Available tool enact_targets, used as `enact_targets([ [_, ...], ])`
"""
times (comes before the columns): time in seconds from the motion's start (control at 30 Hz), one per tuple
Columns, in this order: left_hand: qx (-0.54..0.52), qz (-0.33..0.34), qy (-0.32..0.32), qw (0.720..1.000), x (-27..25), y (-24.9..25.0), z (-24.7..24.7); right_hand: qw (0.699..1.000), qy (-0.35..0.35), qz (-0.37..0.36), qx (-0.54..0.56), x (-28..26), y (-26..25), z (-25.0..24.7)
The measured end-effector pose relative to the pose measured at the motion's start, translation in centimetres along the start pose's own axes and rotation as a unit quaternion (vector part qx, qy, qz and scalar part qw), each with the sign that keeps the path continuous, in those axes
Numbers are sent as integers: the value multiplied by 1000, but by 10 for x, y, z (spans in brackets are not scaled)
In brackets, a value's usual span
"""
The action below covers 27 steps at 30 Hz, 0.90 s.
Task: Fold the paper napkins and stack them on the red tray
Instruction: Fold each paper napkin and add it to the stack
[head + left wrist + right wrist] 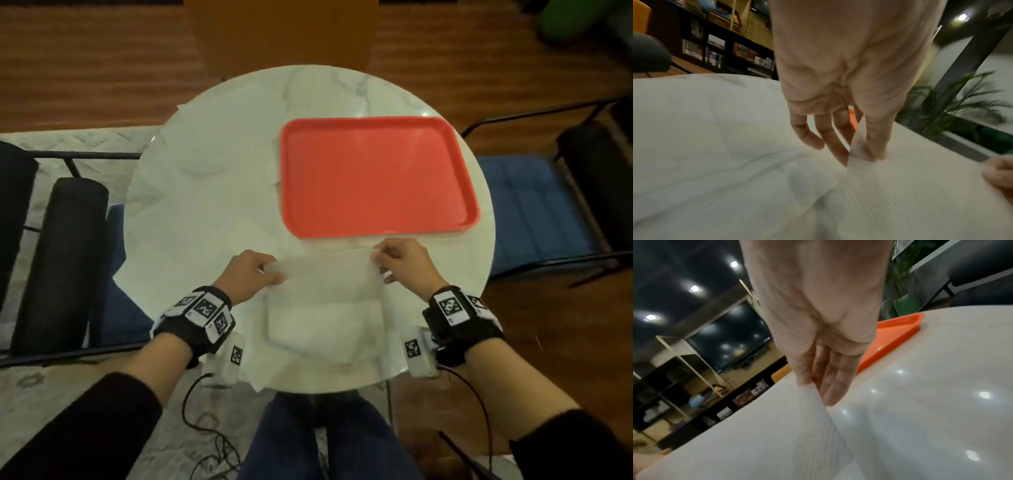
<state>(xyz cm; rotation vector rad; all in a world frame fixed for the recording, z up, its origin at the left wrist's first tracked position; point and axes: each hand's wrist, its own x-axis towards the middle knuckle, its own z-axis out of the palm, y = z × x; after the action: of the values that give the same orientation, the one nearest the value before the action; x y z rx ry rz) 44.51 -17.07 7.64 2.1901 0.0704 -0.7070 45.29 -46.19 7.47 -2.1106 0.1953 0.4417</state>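
Dim, perhaps motion-blurred, ceiling-light glare, warped edges

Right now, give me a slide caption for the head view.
Both hands, left hand and right hand, pinch a paper napkin before the empty red tray.

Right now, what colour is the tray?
Red, verging on orange; the tray shows best in the head view.

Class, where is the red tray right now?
In the head view the red tray lies right of centre on the round table, just beyond the right hand.
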Motion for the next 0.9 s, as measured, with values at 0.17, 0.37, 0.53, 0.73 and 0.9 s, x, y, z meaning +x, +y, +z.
enact_targets([
  [0.17, -82, 16, 127, 988, -7, -20, 16, 998, 21, -52, -18, -6, 10, 2],
  [0.37, 68, 178, 148, 970, -47, -50, 58, 993, 14, -102, -60, -52, 43, 5],
  [0.53, 206, 159, 148, 954, -63, -67, 76, 984, -38, -107, -137, -68, 76, 21],
  [0.73, 176, 146, 201, 952, -67, -56, 73, 971, 27, -101, -216, -71, 63, 25],
  [0.9, 252, 147, 128, 948, -47, -23, 101, 950, -55, -157, -263, -65, 16, 85],
])
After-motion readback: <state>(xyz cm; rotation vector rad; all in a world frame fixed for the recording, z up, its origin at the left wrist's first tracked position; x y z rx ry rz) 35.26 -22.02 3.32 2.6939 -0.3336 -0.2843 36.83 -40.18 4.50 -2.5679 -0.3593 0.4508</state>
